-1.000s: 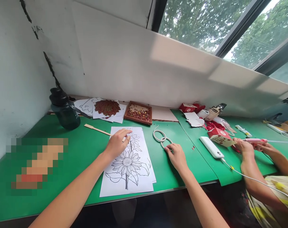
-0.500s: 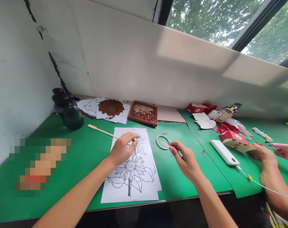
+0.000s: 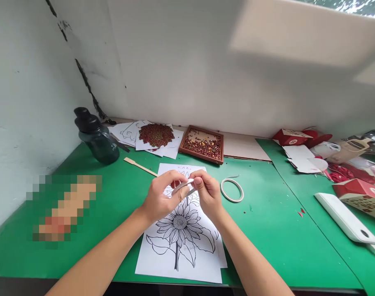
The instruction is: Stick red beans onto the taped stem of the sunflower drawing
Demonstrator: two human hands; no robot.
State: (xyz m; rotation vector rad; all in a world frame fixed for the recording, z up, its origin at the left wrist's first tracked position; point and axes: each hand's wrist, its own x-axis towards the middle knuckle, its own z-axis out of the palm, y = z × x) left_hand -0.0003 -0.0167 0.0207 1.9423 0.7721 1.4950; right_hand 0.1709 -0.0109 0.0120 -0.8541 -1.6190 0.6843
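My left hand [image 3: 164, 196] and my right hand [image 3: 208, 193] meet above the top half of a sheet with a printed sunflower drawing [image 3: 179, 242]. Between them they pinch a narrow, curved white strip [image 3: 180, 187], bent like part of a ring; whether it is tape I cannot tell. The left fingers and thumb curl round its left side, while the right thumb and fingertips grip its right end. To the right of my right hand lies a coiled white cable [image 3: 232, 201]. A flat wooden stick [image 3: 140, 166] reaches toward the paper from the upper left.
Behind stand a dark water bottle [image 3: 97, 142], a bead-covered paper piece [image 3: 156, 135] and a wooden tray of beads [image 3: 202, 160]. Cardboard [image 3: 245, 151] lies by the wall. A white power bank [image 3: 344, 218] and red boxes [image 3: 358, 191] are at right. A blurred patch covers the left.
My right hand has moved left from beside the cable coil to meet my left hand, and both now grip the white strip. The view has tilted down and turned left; another person's hands have left it.
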